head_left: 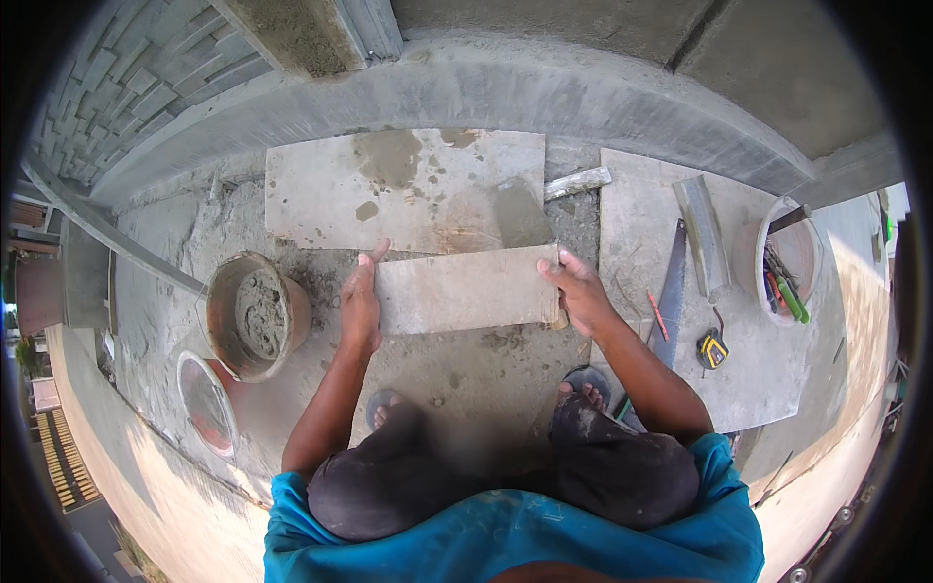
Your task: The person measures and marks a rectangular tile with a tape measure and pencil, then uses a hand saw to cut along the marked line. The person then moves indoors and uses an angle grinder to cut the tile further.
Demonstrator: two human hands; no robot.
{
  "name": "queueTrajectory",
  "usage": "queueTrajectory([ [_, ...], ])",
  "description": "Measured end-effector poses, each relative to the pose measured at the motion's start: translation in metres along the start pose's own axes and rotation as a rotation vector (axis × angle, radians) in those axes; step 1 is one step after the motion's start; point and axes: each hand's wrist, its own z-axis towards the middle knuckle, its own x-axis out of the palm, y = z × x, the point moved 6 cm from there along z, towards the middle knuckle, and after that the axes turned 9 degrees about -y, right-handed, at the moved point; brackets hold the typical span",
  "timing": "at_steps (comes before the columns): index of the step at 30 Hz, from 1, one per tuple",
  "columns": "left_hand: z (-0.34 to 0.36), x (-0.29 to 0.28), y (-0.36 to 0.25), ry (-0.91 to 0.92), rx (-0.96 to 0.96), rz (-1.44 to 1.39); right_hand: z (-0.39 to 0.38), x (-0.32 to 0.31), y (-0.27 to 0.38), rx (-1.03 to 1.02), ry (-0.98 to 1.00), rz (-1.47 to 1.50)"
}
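Grey board (466,291) gripped at both ends: left hand (361,309) closed on left end, right hand (583,294) closed on right, thumb over face. Beyond board, larger stained sheet (321,194). Mortar bucket (297,313) left; saw (671,282), tape measure (711,350), tool bucket (805,245) right.

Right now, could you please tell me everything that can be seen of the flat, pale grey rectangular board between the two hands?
The flat, pale grey rectangular board looks thin and stiff, perhaps cement board or tile, with faint smudges over its face. It is held crosswise, its right end slightly farther away. The bare left hand has a grip on its left end, the bare right hand on its right. Whether it touches the larger, mortar-stained grey board beyond is unclear.
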Motion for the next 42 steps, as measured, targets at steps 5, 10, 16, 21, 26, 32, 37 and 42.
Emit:
queueTrajectory([
  [5, 0.004, 0.003, 0.002, -0.063, -0.037, -0.1, -0.012, 0.011, -0.009, -0.084, -0.014, -0.024],
  [10, 0.046, 0.002, 0.026, 0.134, -0.312, -0.332, -0.008, -0.009, 0.012, -0.026, -0.019, 0.022],
  [16, 0.052, 0.136, -0.048, 0.497, -0.164, 0.292, 0.025, -0.085, 0.084, -0.136, -0.321, 0.014],
  [21, 0.091, 0.234, -0.05, 0.403, -0.142, 0.205, 0.061, -0.148, 0.122, -0.257, -0.552, 0.298],
  [26, 0.095, 0.309, -0.063, 0.418, -0.103, 0.163, 0.079, -0.2, 0.148, -0.316, -0.705, 0.339],
  [32, 0.097, 0.34, -0.056, 0.433, -0.141, 0.158, 0.082, -0.225, 0.15, -0.349, -0.793, 0.388],
  [37, 0.103, 0.34, -0.056, 0.391, -0.138, 0.172, 0.082, -0.227, 0.152, -0.33, -0.795, 0.403],
  [42, 0.101, 0.34, -0.057, 0.376, -0.158, 0.224, 0.077, -0.219, 0.156, -0.334, -0.781, 0.42],
])
